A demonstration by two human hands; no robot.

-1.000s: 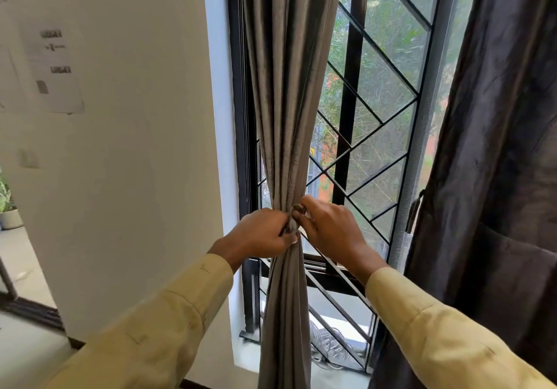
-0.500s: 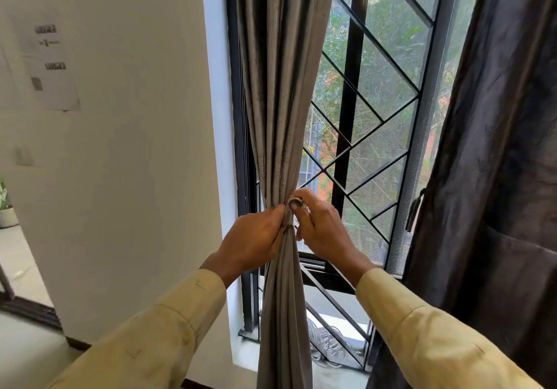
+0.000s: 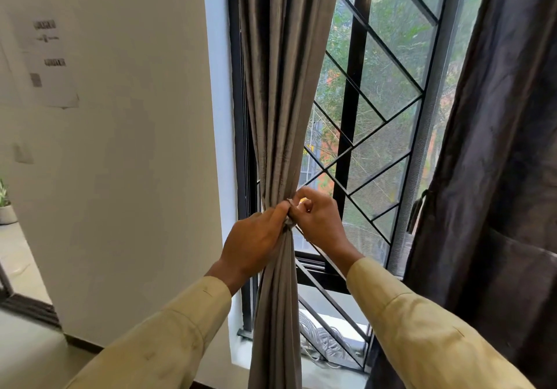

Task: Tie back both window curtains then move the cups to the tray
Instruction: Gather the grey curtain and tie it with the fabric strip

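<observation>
The grey-brown left curtain (image 3: 280,93) hangs bunched into a narrow column in front of the window. A thin tie-back band (image 3: 290,222) wraps it at the pinched waist. My left hand (image 3: 253,244) grips the gathered curtain from the left at that waist. My right hand (image 3: 319,222) pinches the band's end from the right, thumb and forefinger closed on it. The dark right curtain (image 3: 497,147) hangs loose at the right edge, its own tie strap (image 3: 417,213) dangling. No cups or tray are in view.
A black window grille (image 3: 355,117) with diagonal bars stands behind the curtains. A white wall (image 3: 126,147) with a taped paper sheet (image 3: 48,63) fills the left. A potted plant (image 3: 4,204) sits far left on the floor.
Both hands have stayed at the curtain's waist. My right fingers have shifted on the band, lifting and pinching its end higher.
</observation>
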